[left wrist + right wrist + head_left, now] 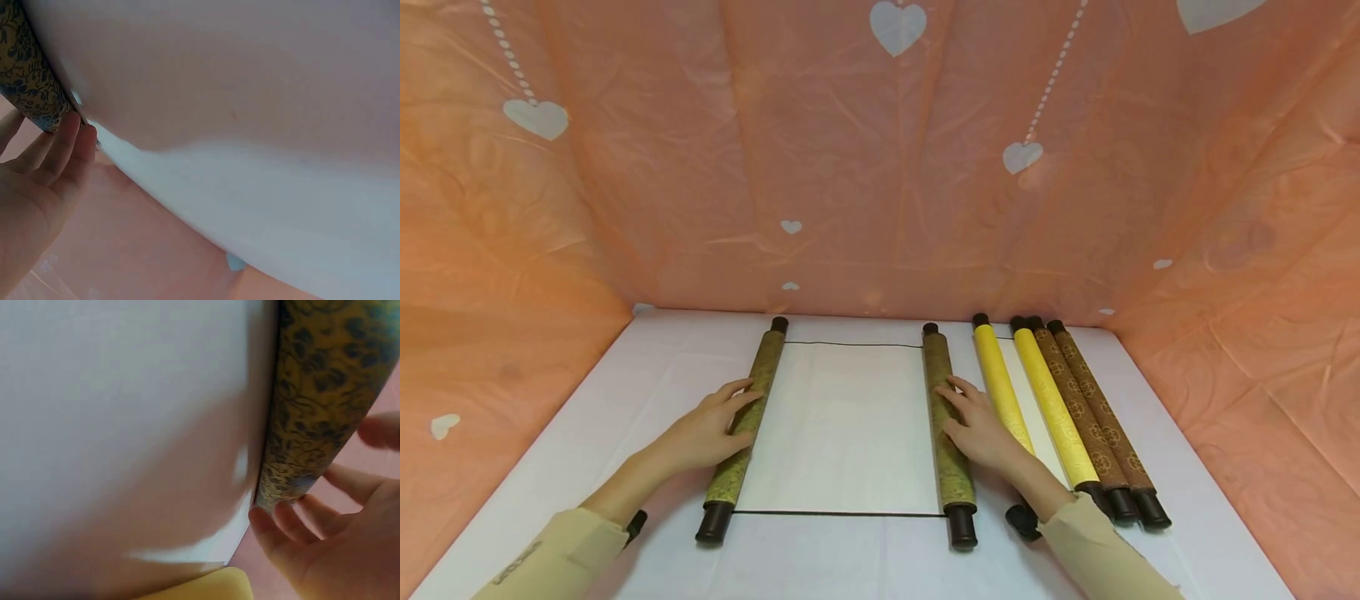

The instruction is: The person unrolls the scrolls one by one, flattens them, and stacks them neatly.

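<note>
A scroll with green-gold patterned rolls lies partly unrolled, a pale sheet (850, 425) stretched between its left roll (730, 477) and right roll (957, 475). Dark knobs cap both rolls. My left hand (703, 429) rests its fingers and thumb on the left roll from the outer side. On the opposite side, my right hand (985, 429) touches the right roll with its fingertips. Close up, the left wrist view has the left hand (37, 181) against the patterned roll (28, 75). In the right wrist view, fingertips of the right hand (337, 550) meet the other roll (325, 394).
Right of the right hand lie two yellow rolls (1060, 408) with a pale strip between them, one partly behind the forearm. Beside them are two brown patterned rolls (1108, 408). White cloth (820, 558) covers the table; an orange curtain (850, 183) with hearts encloses it.
</note>
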Demonstrator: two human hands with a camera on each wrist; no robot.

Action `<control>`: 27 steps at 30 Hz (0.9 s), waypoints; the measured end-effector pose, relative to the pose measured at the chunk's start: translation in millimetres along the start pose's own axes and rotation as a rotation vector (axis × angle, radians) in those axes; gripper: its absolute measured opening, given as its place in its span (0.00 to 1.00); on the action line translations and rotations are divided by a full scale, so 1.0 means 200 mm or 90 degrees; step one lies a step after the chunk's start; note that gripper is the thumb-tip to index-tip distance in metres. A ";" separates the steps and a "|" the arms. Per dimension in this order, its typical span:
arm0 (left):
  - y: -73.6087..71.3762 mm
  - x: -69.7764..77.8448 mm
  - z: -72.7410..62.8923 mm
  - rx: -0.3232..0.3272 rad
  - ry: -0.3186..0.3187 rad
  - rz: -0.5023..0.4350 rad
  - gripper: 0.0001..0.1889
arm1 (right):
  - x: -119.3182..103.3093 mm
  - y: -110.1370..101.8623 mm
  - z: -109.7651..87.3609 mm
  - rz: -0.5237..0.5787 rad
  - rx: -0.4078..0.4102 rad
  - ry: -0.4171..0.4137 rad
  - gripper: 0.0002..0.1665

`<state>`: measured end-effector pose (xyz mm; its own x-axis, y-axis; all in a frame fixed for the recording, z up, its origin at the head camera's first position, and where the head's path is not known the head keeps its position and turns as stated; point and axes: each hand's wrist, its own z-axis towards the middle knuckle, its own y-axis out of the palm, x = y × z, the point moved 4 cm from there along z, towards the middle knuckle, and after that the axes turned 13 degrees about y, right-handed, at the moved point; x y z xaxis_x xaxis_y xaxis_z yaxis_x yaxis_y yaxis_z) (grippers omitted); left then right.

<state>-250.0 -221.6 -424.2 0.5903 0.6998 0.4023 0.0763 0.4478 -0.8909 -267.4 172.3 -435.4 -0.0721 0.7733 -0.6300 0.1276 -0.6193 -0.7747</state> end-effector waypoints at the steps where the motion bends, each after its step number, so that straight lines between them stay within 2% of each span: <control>1: 0.00 0.00 0.00 -0.002 -0.003 0.008 0.32 | 0.00 -0.01 0.00 -0.002 0.002 0.006 0.34; 7: 0.00 -0.02 -0.01 -0.021 -0.034 0.028 0.42 | 0.02 -0.03 -0.01 -0.017 0.002 0.034 0.49; 9: 0.00 -0.03 -0.01 -0.029 -0.046 0.026 0.46 | 0.03 -0.04 -0.01 -0.018 -0.001 0.038 0.51; 21: -0.01 -0.08 -0.07 -0.016 -0.072 0.003 0.46 | 0.10 -0.08 -0.04 0.023 -0.034 0.100 0.50; 27: -0.02 -0.10 -0.09 -0.017 -0.078 0.011 0.44 | 0.14 -0.11 -0.05 0.024 -0.032 0.107 0.48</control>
<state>-247.0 -247.4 -432.4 0.4899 0.7705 0.4078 0.0889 0.4212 -0.9026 -261.6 208.8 -435.3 0.0994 0.7638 -0.6378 0.1772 -0.6443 -0.7439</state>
